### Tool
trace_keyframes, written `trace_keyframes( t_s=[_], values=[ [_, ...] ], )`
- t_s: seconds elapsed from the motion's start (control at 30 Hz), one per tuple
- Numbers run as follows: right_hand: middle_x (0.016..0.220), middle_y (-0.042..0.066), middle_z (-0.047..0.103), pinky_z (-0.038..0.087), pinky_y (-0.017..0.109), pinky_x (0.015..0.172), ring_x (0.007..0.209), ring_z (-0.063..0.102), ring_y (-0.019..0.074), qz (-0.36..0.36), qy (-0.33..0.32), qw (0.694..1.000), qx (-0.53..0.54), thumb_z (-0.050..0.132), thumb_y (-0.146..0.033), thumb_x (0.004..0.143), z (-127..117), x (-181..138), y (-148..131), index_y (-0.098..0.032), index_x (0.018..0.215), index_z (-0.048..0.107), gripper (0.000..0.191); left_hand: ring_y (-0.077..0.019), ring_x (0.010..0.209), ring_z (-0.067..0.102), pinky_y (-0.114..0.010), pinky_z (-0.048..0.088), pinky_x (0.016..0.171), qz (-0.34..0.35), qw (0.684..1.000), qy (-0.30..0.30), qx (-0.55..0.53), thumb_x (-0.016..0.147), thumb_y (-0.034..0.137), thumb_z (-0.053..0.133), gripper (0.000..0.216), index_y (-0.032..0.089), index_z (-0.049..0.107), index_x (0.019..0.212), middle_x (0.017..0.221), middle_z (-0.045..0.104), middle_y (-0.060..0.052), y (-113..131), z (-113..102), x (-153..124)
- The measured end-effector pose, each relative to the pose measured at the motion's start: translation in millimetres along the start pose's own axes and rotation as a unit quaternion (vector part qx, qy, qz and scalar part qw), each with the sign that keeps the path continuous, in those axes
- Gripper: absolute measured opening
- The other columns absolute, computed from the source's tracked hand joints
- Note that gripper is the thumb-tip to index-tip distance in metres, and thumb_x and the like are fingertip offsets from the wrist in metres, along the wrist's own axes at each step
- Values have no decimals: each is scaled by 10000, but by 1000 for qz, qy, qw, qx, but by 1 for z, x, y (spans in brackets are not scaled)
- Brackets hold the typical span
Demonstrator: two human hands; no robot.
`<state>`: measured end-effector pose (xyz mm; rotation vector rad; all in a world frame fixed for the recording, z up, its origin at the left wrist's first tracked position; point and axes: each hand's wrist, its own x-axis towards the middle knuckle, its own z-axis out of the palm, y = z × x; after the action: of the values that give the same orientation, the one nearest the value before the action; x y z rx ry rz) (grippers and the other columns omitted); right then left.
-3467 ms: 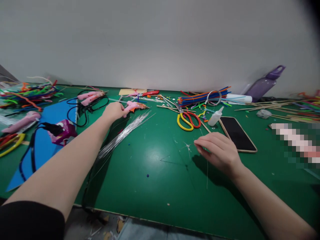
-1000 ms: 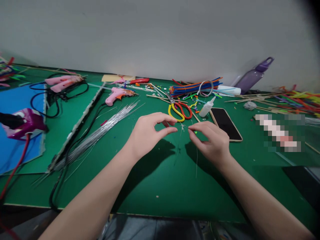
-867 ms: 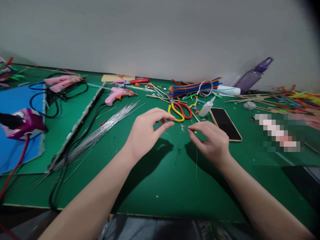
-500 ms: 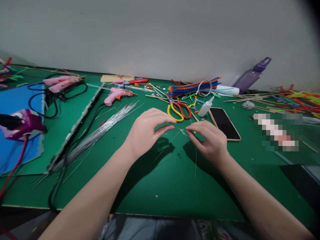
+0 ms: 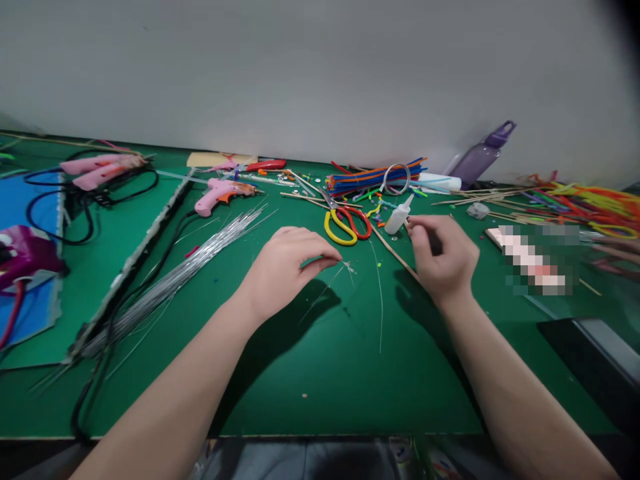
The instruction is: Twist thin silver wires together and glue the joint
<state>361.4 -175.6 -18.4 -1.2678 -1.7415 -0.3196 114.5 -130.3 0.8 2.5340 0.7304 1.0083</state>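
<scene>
My left hand (image 5: pixel 293 273) pinches a small cluster of thin silvery wire (image 5: pixel 347 267) between thumb and fingertips, its loose ends hanging over the green table (image 5: pixel 320 360). My right hand (image 5: pixel 445 257) is closed, fingers curled, over the spot where the phone lies; whatever is in its fingers is hidden. A small white glue bottle (image 5: pixel 399 217) stands just left of that hand, and a thin wooden stick (image 5: pixel 393 250) runs toward its wrist. Between my hands one long fine wire (image 5: pixel 381 300) lies on the table. Scissors (image 5: pixel 345 225) with yellow and red handles rest ahead.
To the left lie a bundle of silver wires (image 5: pixel 185 280) and a pink glue gun (image 5: pixel 220 193) with its black cord. Pipe cleaners (image 5: pixel 375 179) and a purple bottle (image 5: pixel 480 160) sit along the wall. At the right edge another person's hand (image 5: pixel 615 257) appears blurred.
My right hand has left the wire cluster and moved right, over the phone, which it now covers. My left hand keeps its pinch. The view has shifted slightly right.
</scene>
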Motion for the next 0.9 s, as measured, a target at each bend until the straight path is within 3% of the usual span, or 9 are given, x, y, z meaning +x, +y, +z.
trace_keyframes(
  t_s=[0.1, 0.23, 0.33, 0.43, 0.53, 0.67, 0.8, 0.9],
  values=[
    [960, 92, 678, 497, 384, 829, 871, 630, 220, 116, 32, 984, -131, 474, -257, 869, -12, 5, 40, -176, 1015, 644, 238, -160, 845, 645, -343, 444, 832, 3, 1000, 4, 6, 867, 215, 618, 65, 229, 681, 862, 865, 729, 14, -1, 1, -1],
    [1051, 157, 645, 449, 508, 885, 1025, 567, 329, 258, -103, 915, -292, 490, -271, 808, -29, -1, 88, -151, 1009, 678, 300, -164, 842, 648, -358, 445, 843, 8, 1000, 7, 11, 871, 229, 613, 66, 227, 678, 874, 881, 731, 9, 0, 1, -1],
    [1108, 166, 610, 436, 550, 860, 1079, 528, 374, 319, -197, 869, -324, 456, -298, 812, -34, -9, 104, -186, 960, 714, 318, -166, 841, 649, -358, 450, 839, 6, 1000, 15, 11, 875, 231, 604, 73, 228, 677, 873, 877, 731, 3, 0, 1, -1],
    [1139, 159, 596, 434, 516, 885, 1099, 530, 346, 347, -241, 854, -303, 399, -347, 859, -31, -13, 110, -201, 1051, 686, 375, -167, 839, 650, -362, 452, 841, 6, 1000, 18, 13, 881, 240, 592, 86, 231, 678, 876, 875, 732, -1, -1, 1, -1],
    [1123, 192, 608, 439, 484, 897, 1084, 555, 337, 367, -247, 850, -287, 330, -535, 889, -27, -12, 111, -148, 1193, 597, 560, -166, 836, 648, -362, 448, 844, 8, 1000, 16, 17, 884, 248, 588, 92, 231, 679, 879, 881, 732, -1, -2, 1, -1],
    [1133, 244, 604, 450, 497, 874, 1101, 548, 410, 391, -276, 830, -288, 446, -794, 704, -25, -10, 104, -86, 1255, 506, 899, -163, 846, 644, -351, 440, 849, 6, 1000, 13, 22, 887, 245, 586, 91, 229, 676, 890, 890, 729, 2, -2, 1, -2],
    [1192, 269, 569, 437, 506, 908, 1122, 546, 421, 373, -288, 828, -304, 612, -740, 619, -23, -8, 97, -59, 1299, 424, 981, -165, 847, 644, -348, 437, 856, 3, 1000, 11, 24, 886, 243, 584, 94, 230, 677, 891, 895, 729, 1, -1, 1, -2],
    [1252, 293, 523, 436, 522, 925, 1164, 520, 436, 405, -274, 822, -292, 685, -706, 559, -24, -8, 97, -46, 1361, 328, 1099, -167, 839, 646, -355, 440, 856, 3, 1000, 11, 25, 887, 246, 580, 100, 232, 679, 885, 890, 730, -1, 0, 1, -2]
  ],
)
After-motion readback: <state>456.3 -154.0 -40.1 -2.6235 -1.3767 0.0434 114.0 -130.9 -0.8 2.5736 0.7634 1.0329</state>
